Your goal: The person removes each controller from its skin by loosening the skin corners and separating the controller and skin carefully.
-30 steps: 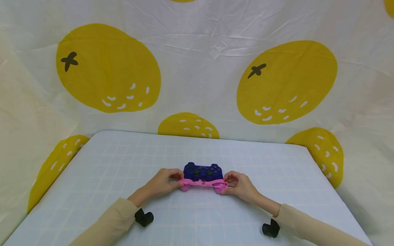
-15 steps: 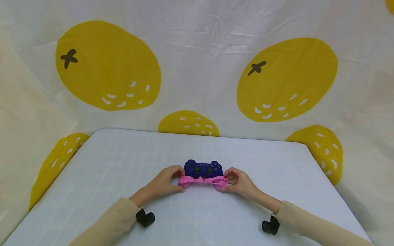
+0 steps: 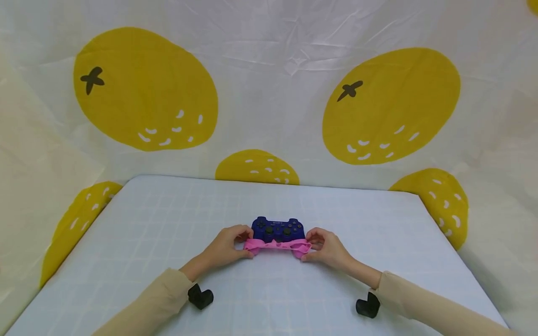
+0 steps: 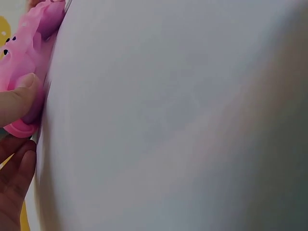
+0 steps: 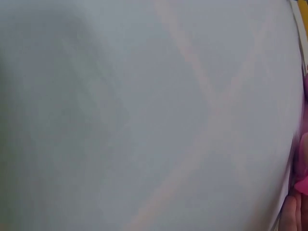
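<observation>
A dark blue game controller (image 3: pixel 278 229) lies at the middle of the table, its buttons and sticks facing up. A pink silicone controller cover (image 3: pixel 279 244) sits over its near side and grips. From the left, my left hand (image 3: pixel 223 247) pinches the cover's left end; in the left wrist view the thumb presses the pink cover (image 4: pixel 23 62), with the fingers below. My right hand (image 3: pixel 329 249) holds the right end between thumb and fingers. Only a sliver of the pink cover (image 5: pixel 302 185) and fingers shows in the right wrist view.
The table (image 3: pixel 176 210) wears a white checked cloth. Behind it hangs a pale curtain (image 3: pixel 269 93) with big yellow fruit prints. A black wrist device (image 3: pixel 200 297) hangs by the left cuff, another black device (image 3: pixel 368 305) by the right.
My left thumb has shifted slightly down along the cover's left end. The cover sits slightly higher against the controller's near side. The head view has tilted a little. Both hands stay at the cover's ends.
</observation>
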`<move>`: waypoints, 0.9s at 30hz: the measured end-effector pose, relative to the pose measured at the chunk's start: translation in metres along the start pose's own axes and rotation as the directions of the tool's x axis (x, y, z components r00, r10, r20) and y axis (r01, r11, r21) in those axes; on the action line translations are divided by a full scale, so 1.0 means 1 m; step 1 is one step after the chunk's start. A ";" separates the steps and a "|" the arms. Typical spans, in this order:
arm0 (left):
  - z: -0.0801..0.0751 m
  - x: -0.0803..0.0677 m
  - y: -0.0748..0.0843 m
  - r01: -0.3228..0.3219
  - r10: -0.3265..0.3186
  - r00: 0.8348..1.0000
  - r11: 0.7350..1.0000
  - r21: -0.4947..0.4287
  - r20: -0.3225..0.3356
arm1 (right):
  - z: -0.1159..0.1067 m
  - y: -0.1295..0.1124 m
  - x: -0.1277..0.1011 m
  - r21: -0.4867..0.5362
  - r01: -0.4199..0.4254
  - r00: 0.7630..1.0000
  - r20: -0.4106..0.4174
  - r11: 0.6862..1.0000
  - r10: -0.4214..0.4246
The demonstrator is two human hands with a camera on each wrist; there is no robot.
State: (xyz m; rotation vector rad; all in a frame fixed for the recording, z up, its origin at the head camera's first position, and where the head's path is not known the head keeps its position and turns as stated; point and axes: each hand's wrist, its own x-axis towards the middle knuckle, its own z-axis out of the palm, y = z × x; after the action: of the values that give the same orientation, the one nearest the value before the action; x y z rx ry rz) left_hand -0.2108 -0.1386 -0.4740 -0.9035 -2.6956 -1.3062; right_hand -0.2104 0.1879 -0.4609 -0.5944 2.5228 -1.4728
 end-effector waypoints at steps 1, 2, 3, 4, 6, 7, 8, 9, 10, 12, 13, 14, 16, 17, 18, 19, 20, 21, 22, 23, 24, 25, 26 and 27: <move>0.001 0.000 0.000 -0.002 0.002 1.000 1.000 0.003 0.001 | 0.000 0.000 0.000 -0.009 -0.001 1.000 -0.006 1.000 0.001; 0.001 0.000 0.000 -0.002 0.002 1.000 1.000 0.009 -0.001 | 0.000 0.000 0.000 -0.019 -0.006 1.000 -0.011 1.000 0.006; 0.002 0.000 0.000 -0.002 0.002 1.000 1.000 0.014 -0.004 | 0.001 0.000 0.001 -0.020 -0.008 1.000 -0.011 1.000 0.008; 0.002 0.000 -0.001 -0.003 0.003 1.000 1.000 0.014 -0.008 | 0.001 0.000 0.001 -0.022 -0.009 1.000 -0.010 1.000 0.008; 0.003 -0.001 -0.001 -0.011 0.012 1.000 1.000 0.018 -0.022 | 0.001 0.000 0.003 -0.030 -0.015 1.000 -0.012 0.999 0.015; 0.004 -0.001 -0.001 -0.015 0.016 0.999 1.000 0.021 -0.029 | 0.001 0.000 0.003 -0.038 -0.015 1.000 -0.011 0.999 0.015; 0.004 -0.001 -0.001 -0.019 0.020 0.999 1.000 0.023 -0.036 | 0.000 0.000 0.004 -0.044 -0.016 1.000 -0.012 0.999 0.016; 0.004 -0.001 0.000 -0.023 0.024 0.999 0.999 0.022 -0.042 | 0.000 0.000 0.004 -0.052 -0.017 1.000 -0.014 0.999 0.017; 0.004 -0.001 0.000 -0.025 0.026 0.999 0.999 0.020 -0.047 | 0.000 0.000 0.005 -0.062 -0.019 1.000 -0.017 0.998 0.018; 0.005 0.000 0.001 -0.023 0.024 0.998 1.000 0.016 -0.050 | -0.001 -0.001 0.005 -0.084 -0.026 0.999 -0.022 0.996 0.024; 0.005 0.000 0.001 -0.022 0.023 0.998 1.000 0.013 -0.050 | -0.001 -0.001 0.005 -0.094 -0.029 0.999 -0.025 0.995 0.027; 0.005 0.001 0.002 -0.021 0.021 0.999 1.000 0.012 -0.050 | -0.001 -0.001 0.006 -0.101 -0.031 0.999 -0.027 0.994 0.029; 0.005 0.001 0.003 -0.018 0.019 0.999 1.000 0.011 -0.047 | -0.002 -0.001 0.006 -0.115 -0.037 0.999 -0.032 0.993 0.034; 0.005 0.001 0.003 -0.016 0.016 0.999 1.000 0.013 -0.045 | -0.001 -0.001 0.006 -0.119 -0.038 0.999 -0.036 0.992 0.034; 0.005 0.001 0.003 -0.013 0.014 0.999 1.000 0.014 -0.044 | -0.001 -0.001 0.007 -0.118 -0.043 0.999 -0.038 0.992 0.039; 0.005 0.001 0.004 -0.011 0.011 0.999 1.000 0.013 -0.044 | -0.001 0.000 0.007 -0.115 -0.048 0.998 -0.040 0.992 0.044; 0.005 0.000 0.004 -0.008 0.008 0.999 1.000 0.014 -0.044 | 0.000 0.000 0.007 -0.110 -0.056 0.998 -0.041 0.992 0.051; 0.004 0.000 0.004 -0.006 0.006 0.999 1.000 0.015 -0.044 | 0.000 0.001 0.007 -0.101 -0.066 0.997 -0.042 0.993 0.062; 0.004 0.000 0.004 -0.007 0.008 0.999 1.000 0.016 -0.046 | 0.000 0.001 0.006 -0.091 -0.076 0.996 -0.042 0.993 0.073; 0.004 -0.001 0.004 -0.010 0.011 0.999 1.000 0.019 -0.046 | 0.001 0.002 0.006 -0.083 -0.085 0.996 -0.043 0.993 0.081; 0.004 -0.001 0.004 -0.014 0.015 0.999 1.000 0.019 -0.046 | 0.001 0.002 0.006 -0.074 -0.094 0.995 -0.044 0.993 0.091; 0.004 -0.001 0.004 -0.018 0.019 0.999 1.000 0.019 -0.045 | 0.001 0.002 0.005 -0.072 -0.098 0.994 -0.045 0.993 0.095; 0.004 -0.001 0.004 -0.024 0.024 0.999 0.999 0.022 -0.043 | 0.001 0.002 0.005 -0.072 -0.101 0.994 -0.046 0.992 0.098; 0.003 -0.001 0.004 -0.028 0.029 0.999 0.999 0.023 -0.040 | 0.001 0.001 0.005 -0.073 -0.101 0.994 -0.047 0.992 0.098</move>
State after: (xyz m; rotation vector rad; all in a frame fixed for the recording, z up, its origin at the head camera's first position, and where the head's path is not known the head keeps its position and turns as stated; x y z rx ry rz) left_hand -0.2072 -0.1345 -0.4732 -0.9003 -2.6513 -1.2721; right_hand -0.2149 0.1857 -0.4623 -0.4453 2.6099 -1.3760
